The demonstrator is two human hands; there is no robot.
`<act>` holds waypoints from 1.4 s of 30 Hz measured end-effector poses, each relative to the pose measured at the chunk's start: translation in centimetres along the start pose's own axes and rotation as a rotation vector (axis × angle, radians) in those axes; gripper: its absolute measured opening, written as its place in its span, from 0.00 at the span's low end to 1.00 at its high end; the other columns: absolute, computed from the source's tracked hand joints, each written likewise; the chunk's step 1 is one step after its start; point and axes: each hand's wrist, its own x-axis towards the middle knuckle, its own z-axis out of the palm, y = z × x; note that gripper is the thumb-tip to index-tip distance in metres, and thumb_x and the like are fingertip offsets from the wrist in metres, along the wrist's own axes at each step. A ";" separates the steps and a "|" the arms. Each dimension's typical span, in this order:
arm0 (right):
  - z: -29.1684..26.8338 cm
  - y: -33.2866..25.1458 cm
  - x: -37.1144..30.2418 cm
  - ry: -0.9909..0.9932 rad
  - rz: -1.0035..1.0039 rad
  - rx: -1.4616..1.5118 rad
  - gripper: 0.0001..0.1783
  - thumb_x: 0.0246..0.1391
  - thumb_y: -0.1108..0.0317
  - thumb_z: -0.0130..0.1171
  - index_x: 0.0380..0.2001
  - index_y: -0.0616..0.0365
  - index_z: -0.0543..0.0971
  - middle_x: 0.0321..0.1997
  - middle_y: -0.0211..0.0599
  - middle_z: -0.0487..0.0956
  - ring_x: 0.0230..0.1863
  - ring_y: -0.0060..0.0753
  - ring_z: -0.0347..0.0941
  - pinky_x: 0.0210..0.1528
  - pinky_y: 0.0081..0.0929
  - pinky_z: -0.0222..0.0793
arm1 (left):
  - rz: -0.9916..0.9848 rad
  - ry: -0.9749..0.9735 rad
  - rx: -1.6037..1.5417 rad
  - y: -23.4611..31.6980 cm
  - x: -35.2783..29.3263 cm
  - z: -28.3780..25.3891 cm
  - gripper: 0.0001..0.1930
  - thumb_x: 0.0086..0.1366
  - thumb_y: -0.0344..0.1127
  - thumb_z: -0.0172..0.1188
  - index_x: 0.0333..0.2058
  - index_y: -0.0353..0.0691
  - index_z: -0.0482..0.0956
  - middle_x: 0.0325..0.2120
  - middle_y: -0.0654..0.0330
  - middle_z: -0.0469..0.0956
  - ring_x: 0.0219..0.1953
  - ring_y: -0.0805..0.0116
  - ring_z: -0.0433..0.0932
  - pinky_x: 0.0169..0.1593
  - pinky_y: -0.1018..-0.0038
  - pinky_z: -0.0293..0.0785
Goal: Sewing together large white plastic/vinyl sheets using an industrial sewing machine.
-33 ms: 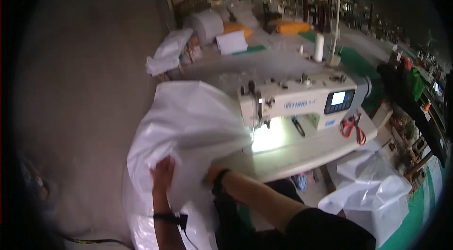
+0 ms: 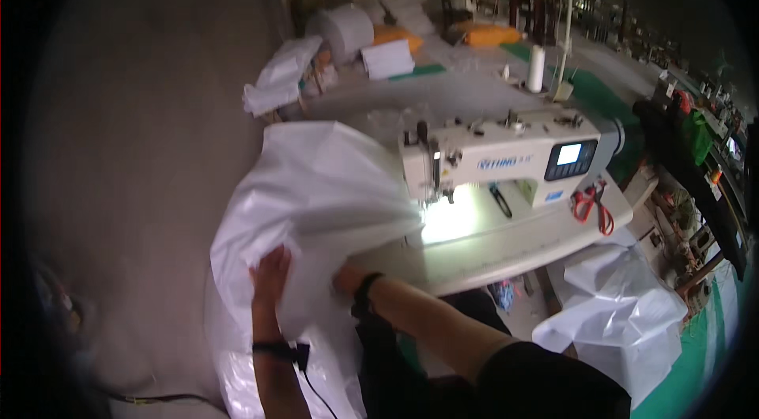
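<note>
A large glossy white plastic sheet (image 2: 316,182) hangs in folds off the left end of the sewing table (image 2: 395,269), its far edge running to the needle of a white sewing machine (image 2: 498,158). My left hand (image 2: 271,273) grips a bunched fold of it, fingers pressed together. Lower right of that, my right hand (image 2: 346,278) is closed at the sheet's near edge beside the table; its fingertips are hidden. The machine's lamp lights the bed around the needle.
Red-handled scissors (image 2: 594,207) and a small dark thread snipper (image 2: 500,201) lie on the machine table. More white sheeting (image 2: 617,300) is heaped at the right. A white thread cone (image 2: 536,69) stands behind the machine, and folded white sheets (image 2: 387,60) lie farther back.
The whole view has shifted slightly, so the machine and both hands sit a little higher. My right hand looks sharper, having been blurred. Both hands stay at the white sheet.
</note>
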 end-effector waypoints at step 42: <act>-2.7 7.7 -28.1 -0.177 0.480 0.176 0.24 0.60 0.58 0.49 0.55 0.62 0.66 0.56 0.45 0.68 0.57 0.38 0.64 0.60 0.36 0.60 | 0.250 0.091 -0.227 15.1 -16.8 -1.3 0.19 0.59 0.48 0.56 0.39 0.36 0.75 0.43 0.49 0.73 0.49 0.49 0.69 0.52 0.60 0.65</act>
